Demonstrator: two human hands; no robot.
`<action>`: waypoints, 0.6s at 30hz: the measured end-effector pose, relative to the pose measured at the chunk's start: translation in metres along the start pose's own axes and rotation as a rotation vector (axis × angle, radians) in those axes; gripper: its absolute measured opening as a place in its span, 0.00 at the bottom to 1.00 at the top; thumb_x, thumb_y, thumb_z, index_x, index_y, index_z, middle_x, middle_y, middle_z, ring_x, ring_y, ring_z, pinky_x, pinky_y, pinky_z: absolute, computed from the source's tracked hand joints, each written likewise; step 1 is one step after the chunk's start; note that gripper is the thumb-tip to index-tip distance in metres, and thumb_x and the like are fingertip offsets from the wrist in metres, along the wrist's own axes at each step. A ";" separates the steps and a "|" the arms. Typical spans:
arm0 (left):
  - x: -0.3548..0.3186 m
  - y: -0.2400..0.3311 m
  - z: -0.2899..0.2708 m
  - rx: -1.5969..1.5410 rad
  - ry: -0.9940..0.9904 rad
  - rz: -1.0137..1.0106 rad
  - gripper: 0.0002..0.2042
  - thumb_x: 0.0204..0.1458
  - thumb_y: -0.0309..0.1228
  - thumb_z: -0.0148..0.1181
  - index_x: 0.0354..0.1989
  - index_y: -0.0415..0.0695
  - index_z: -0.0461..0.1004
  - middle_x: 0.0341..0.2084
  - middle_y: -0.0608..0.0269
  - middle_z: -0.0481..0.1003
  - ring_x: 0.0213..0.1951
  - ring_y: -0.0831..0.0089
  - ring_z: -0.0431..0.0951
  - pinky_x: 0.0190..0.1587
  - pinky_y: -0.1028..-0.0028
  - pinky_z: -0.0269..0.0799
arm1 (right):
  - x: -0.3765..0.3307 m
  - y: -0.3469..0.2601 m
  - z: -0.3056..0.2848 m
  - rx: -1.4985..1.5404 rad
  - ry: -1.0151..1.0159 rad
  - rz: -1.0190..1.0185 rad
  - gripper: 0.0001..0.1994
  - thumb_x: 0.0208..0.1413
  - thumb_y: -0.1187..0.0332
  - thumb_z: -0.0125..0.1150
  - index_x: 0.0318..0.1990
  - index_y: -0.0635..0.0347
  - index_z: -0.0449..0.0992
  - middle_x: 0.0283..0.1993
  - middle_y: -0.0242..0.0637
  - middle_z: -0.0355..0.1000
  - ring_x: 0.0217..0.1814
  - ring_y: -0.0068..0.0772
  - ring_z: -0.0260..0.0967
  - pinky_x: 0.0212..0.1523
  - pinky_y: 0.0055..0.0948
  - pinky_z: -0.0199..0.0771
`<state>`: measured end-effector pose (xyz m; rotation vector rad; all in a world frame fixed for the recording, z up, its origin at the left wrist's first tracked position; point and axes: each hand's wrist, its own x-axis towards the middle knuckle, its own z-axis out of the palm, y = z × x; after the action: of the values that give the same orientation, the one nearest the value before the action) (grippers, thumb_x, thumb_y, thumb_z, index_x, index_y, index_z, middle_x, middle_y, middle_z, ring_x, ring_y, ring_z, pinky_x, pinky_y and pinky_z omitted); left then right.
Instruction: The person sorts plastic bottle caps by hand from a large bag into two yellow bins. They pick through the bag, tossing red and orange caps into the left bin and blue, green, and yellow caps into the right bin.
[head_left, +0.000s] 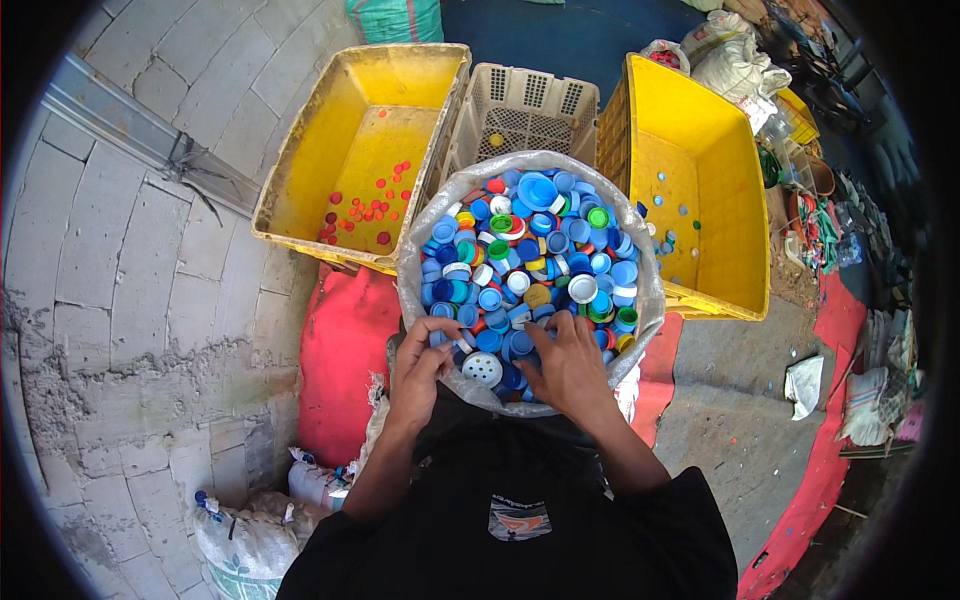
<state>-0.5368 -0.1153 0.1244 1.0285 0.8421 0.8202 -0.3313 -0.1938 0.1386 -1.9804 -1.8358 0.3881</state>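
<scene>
A large pale sack (652,300), its mouth rolled open, is heaped with plastic bottle caps (520,250), mostly blue, with some white, green, red and yellow. At its near left rim my left hand (418,365) is curled, thumb and index finger closed about a small white-edged bottle cap (462,344). My right hand (572,365) rests over the near right of the heap, thumb and fingers apart among blue caps, holding nothing that shows. Between the hands lies a round white lid with holes (482,370).
A yellow bin (285,215) with red and orange caps stands at far left. Behind the sack is a pale crate (525,85) with a yellow cap. Another yellow bin (735,200) at right holds a few blue and white caps. A block wall (150,250) runs along the left.
</scene>
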 end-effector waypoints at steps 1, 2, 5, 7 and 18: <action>-0.002 0.003 0.002 0.000 0.006 -0.001 0.13 0.55 0.22 0.46 0.47 0.40 0.71 0.37 0.65 0.69 0.27 0.84 0.67 0.27 0.81 0.60 | 0.000 -0.001 0.004 -0.022 -0.009 0.021 0.22 0.43 0.65 0.71 0.48 0.59 0.76 0.42 0.46 0.64 0.45 0.49 0.65 0.43 0.42 0.69; -0.003 0.010 0.007 0.039 0.007 -0.057 0.11 0.55 0.23 0.45 0.44 0.40 0.72 0.34 0.66 0.70 0.25 0.84 0.66 0.25 0.80 0.58 | 0.001 -0.001 0.007 -0.019 -0.013 0.018 0.22 0.43 0.65 0.71 0.48 0.59 0.76 0.42 0.46 0.64 0.45 0.49 0.65 0.43 0.42 0.69; -0.004 0.009 0.008 0.268 0.029 -0.110 0.09 0.56 0.25 0.46 0.37 0.39 0.73 0.25 0.67 0.70 0.23 0.83 0.66 0.25 0.79 0.58 | 0.002 -0.004 0.014 -0.010 0.014 0.045 0.21 0.43 0.66 0.71 0.47 0.60 0.76 0.42 0.46 0.65 0.45 0.49 0.66 0.43 0.43 0.69; -0.002 0.005 0.016 0.619 0.097 0.047 0.06 0.55 0.27 0.54 0.28 0.38 0.73 0.14 0.60 0.68 0.21 0.73 0.72 0.26 0.73 0.65 | 0.002 -0.007 0.017 -0.004 -0.004 0.107 0.20 0.43 0.66 0.70 0.44 0.62 0.75 0.43 0.45 0.65 0.46 0.48 0.65 0.45 0.43 0.68; -0.006 0.013 0.027 1.305 0.004 0.050 0.13 0.45 0.35 0.69 0.33 0.38 0.76 0.30 0.51 0.73 0.32 0.51 0.76 0.33 0.59 0.71 | -0.013 0.033 0.005 0.693 0.432 0.224 0.13 0.52 0.65 0.68 0.39 0.66 0.77 0.27 0.33 0.72 0.22 0.22 0.62 0.26 0.22 0.64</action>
<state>-0.5175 -0.1270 0.1460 2.1721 1.3889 0.2162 -0.3057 -0.2080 0.1173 -1.6094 -1.0263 0.5255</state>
